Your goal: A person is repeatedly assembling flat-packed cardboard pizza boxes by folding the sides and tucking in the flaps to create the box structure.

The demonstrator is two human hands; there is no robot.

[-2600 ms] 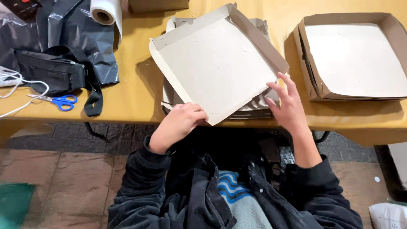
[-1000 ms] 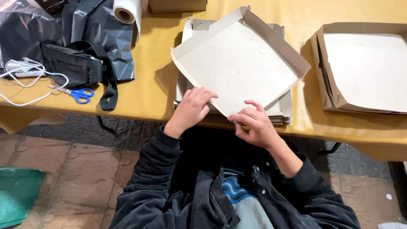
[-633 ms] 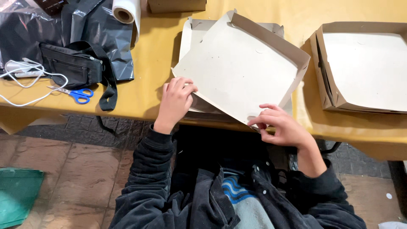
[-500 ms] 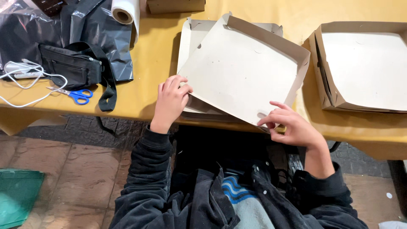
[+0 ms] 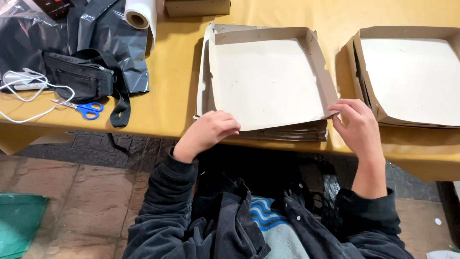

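Looking at it now, the half-folded cardboard tray point(image 5: 268, 81) has dropped from tilted to flat on the stack of flat blanks point(image 5: 287, 132) at the surface's point(image 5: 172, 86) near edge. Left hand point(image 5: 208, 134) pinches its front edge, right hand point(image 5: 357, 127) fingers its right corner, so folding looks nearly done.

A counter point(image 5: 172, 91) covered in a yellow sheet is seen across the upper part of the view, its front edge running left to right and dropping slightly lower on the right. Soft, even light is cast over its surface, and faint shadows are thrown beside whatever rests on it. Below the counter's edge the floor point(image 5: 86, 201) is shown, laid in reddish-brown square tiles with darker joints; nearer the counter a strip of smaller grey paving is visible in shadow. A green, translucent sheet-like object point(image 5: 19, 223) is seen lying on the floor at the lower left corner. No walls or windows are shown.
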